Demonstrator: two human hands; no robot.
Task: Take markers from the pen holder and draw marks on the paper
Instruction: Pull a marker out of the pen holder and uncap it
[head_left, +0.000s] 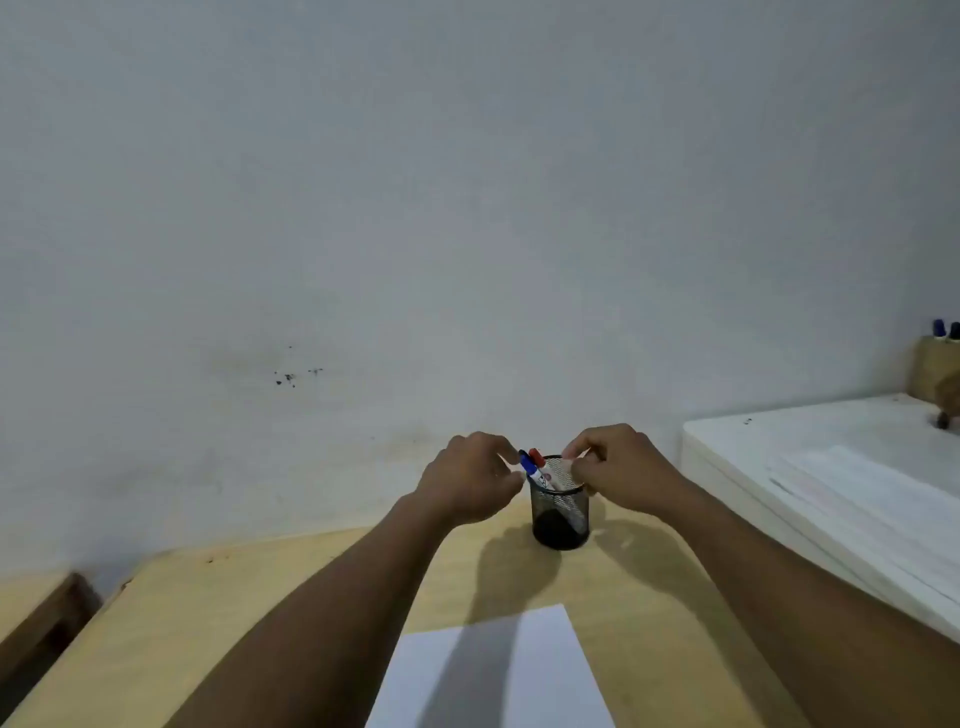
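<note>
A black mesh pen holder (558, 519) stands on the yellowish wooden table (260, 597) near the wall. A blue-capped marker (529, 464) and a red-capped marker (537, 458) lean out of its left side. My left hand (467, 483) reaches in from the left, with forefinger and thumb pinched around the blue marker's cap end. My right hand (618, 467) comes from the right, its fingertips closed on the holder's right rim. A white sheet of paper (540, 654) lies in front of me between my forearms, partly in their shadow.
A white table (810, 431) stands to the right, carrying a stack of white sheets (857, 493) and a wooden box (935, 369) with dark-capped markers. The grey wall rises right behind the holder. A lower wooden piece (47, 613) sits at the far left.
</note>
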